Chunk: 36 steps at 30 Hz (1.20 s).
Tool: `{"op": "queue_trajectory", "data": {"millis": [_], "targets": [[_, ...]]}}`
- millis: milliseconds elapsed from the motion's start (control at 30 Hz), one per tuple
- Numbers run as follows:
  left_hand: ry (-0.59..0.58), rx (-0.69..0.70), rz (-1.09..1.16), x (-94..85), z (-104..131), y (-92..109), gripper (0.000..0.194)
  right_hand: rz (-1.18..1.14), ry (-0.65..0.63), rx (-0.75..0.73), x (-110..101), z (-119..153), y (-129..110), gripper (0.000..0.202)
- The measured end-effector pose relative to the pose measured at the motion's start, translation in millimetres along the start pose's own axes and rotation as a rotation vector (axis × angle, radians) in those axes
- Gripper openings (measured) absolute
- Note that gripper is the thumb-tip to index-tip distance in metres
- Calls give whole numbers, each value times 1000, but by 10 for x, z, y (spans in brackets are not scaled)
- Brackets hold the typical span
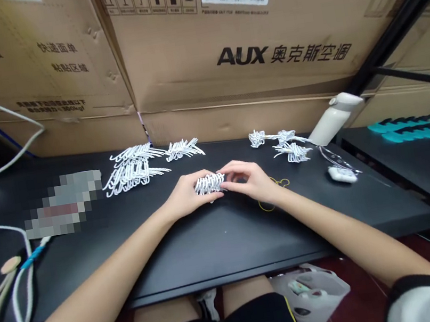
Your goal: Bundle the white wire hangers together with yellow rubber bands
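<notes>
Between my two hands, just above the black table, is a small white bundle of curled strands (207, 184). My left hand (186, 196) grips its left side, thumb below and fingers above. The fingers and thumb of my right hand (249, 180) pinch at its right end. Further back on the left lie more white bundles with hooked ends (132, 176), and another (184, 149) lies beside them. On the right, a looser white bundle (293, 152) lies in front of two small tied ones (257, 138). Yellow rubber bands (267, 204) lie by my right wrist.
Large cardboard boxes (228, 35) stand behind the black table (229, 255). A white bottle (332, 119), an earphone case (342, 175) and a thin cable are at the right. Cables (27, 286) and a blurred flat object (64, 205) are at the left.
</notes>
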<state>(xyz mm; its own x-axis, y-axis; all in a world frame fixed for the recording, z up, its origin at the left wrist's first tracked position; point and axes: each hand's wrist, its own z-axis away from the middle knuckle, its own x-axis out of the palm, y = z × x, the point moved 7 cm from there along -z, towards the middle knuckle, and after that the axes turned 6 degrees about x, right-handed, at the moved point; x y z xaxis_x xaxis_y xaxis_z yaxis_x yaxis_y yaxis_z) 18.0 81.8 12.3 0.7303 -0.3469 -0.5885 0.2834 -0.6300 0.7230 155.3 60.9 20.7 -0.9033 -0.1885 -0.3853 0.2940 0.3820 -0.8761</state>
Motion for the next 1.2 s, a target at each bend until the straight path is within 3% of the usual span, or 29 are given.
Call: {"op": "queue_trajectory", "data": {"millis": [167,267,333,567,733,1067,1133,1200], "targets": [[-69,-60,-51,-48,6,-68,66,-253,-58,158,62,-13,161,36],[-122,-102,60,-61,15,-114,90,-343,-84,179,107,-20,195,48],[-165,-119,151,-54,18,-128,95,-351,-78,179,130,-23,206,51],[-265,-84,44,-32,6,-75,44,-269,-18,154,92,-35,161,43],[-231,-67,40,0,12,-39,40,-220,-50,128,92,-27,104,44],[-138,-47,46,50,6,-42,33,-333,-58,199,174,-51,184,47],[-128,-60,65,42,0,-64,32,-346,-59,210,61,-91,165,52],[-118,-118,124,30,-2,-115,33,-306,-8,239,-200,-131,169,52]]}}
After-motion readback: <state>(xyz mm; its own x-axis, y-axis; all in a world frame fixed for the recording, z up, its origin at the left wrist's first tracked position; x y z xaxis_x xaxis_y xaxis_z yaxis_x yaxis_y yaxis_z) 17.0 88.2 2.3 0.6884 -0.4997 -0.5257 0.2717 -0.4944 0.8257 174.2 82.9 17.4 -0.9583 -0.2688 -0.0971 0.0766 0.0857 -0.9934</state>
